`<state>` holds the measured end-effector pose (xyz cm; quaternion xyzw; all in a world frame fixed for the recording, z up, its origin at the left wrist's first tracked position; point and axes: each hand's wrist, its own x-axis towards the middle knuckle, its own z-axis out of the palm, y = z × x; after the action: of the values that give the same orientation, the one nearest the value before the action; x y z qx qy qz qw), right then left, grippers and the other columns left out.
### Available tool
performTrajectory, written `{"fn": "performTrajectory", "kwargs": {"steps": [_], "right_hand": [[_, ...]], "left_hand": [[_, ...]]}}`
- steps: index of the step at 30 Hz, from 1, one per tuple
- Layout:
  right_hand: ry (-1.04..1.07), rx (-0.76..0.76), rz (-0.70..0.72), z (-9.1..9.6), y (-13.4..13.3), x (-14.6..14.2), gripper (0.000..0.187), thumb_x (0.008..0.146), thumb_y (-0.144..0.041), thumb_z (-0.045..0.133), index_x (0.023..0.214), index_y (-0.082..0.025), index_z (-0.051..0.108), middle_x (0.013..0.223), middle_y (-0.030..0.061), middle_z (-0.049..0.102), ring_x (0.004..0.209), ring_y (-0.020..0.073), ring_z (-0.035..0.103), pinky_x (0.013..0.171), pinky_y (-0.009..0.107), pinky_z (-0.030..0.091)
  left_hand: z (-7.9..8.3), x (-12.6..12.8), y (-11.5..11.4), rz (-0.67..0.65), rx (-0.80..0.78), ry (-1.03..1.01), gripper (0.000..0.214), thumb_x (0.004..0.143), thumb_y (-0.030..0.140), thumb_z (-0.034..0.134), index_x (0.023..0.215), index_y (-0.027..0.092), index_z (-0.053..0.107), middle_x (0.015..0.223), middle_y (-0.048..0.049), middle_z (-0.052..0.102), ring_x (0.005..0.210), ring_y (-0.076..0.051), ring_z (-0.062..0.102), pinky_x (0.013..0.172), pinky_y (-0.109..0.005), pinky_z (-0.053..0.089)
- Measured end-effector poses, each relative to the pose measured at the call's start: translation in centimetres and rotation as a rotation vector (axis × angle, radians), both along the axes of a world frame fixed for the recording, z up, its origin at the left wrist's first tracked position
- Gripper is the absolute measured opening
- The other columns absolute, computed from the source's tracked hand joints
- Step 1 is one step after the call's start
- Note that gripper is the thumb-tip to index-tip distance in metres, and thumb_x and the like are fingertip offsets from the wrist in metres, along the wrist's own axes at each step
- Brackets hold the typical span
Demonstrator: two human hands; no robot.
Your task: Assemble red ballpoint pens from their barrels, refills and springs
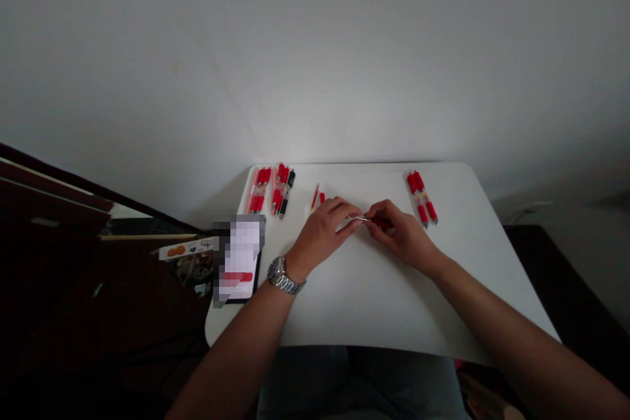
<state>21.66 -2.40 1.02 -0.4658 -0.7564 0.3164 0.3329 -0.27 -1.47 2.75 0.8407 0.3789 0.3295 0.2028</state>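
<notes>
Above the middle of the white table [354,289], my two hands meet fingertip to fingertip. My left hand [322,233], with a metal watch [285,275] on its wrist, pinches one end of a thin silvery piece [363,218]; its exact kind is too small to tell. The fingers of my right hand [403,236] are closed around a dark red pen part [382,222], which lines up with the silvery piece and is partly hidden. Just beyond my left hand lie a slim red pen refill [315,197] and a short red pen piece [322,197].
Several red pens [260,190] and a black pen [287,194] lie at the table's back left. Two red-and-clear pens [422,198] lie at the right. A phone [241,259] rests at the left edge. A wall [344,65] stands behind the table.
</notes>
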Motion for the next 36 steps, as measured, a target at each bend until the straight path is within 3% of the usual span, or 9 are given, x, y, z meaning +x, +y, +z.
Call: {"fn": "performTrajectory", "kwargs": {"steps": [8, 16, 21, 36], "right_hand": [[-0.032, 0.048, -0.022, 0.2, 0.2, 0.2, 0.026, 0.096, -0.038, 0.061, 0.117, -0.023, 0.060, 0.097, 0.0075, 0.077, 0.077, 0.0190, 0.069, 0.069, 0.032, 0.056], [-0.053, 0.103, -0.131, 0.2, 0.7, 0.7, 0.027, 0.098, -0.042, 0.060, 0.110, -0.019, 0.067, 0.090, 0.0084, 0.074, 0.071, 0.0188, 0.068, 0.066, 0.033, 0.057], [-0.102, 0.167, -0.143, 0.3, 0.9, 0.9, 0.030, 0.100, -0.046, 0.057, 0.107, -0.019, 0.069, 0.087, 0.0083, 0.073, 0.069, 0.0187, 0.066, 0.063, 0.033, 0.056], [-0.191, 0.221, -0.135, 0.7, 1.1, 1.3, 0.029, 0.102, -0.042, 0.054, 0.110, -0.020, 0.072, 0.091, 0.0079, 0.070, 0.063, 0.0159, 0.060, 0.061, 0.032, 0.050]], "left_hand": [[0.0, -0.5, 0.3, 0.101, 0.031, -0.024, 0.007, 0.100, 0.024, 0.060, 0.106, 0.022, 0.064, 0.103, -0.0028, 0.067, 0.099, -0.017, 0.064, 0.093, -0.036, 0.055], [0.0, -0.8, 0.5, 0.207, 0.072, -0.068, 0.007, 0.101, 0.025, 0.059, 0.106, 0.022, 0.063, 0.102, -0.0021, 0.069, 0.092, -0.016, 0.065, 0.104, -0.038, 0.050], [0.0, -0.7, 0.5, 0.212, 0.056, -0.062, 0.007, 0.100, 0.024, 0.059, 0.105, 0.023, 0.063, 0.101, -0.0025, 0.069, 0.093, -0.017, 0.065, 0.100, -0.038, 0.052], [-0.3, -0.8, 0.6, 0.196, 0.110, 0.019, 0.011, 0.097, 0.023, 0.065, 0.108, 0.024, 0.065, 0.103, -0.0017, 0.066, 0.103, -0.019, 0.062, 0.115, -0.044, 0.043]]}}
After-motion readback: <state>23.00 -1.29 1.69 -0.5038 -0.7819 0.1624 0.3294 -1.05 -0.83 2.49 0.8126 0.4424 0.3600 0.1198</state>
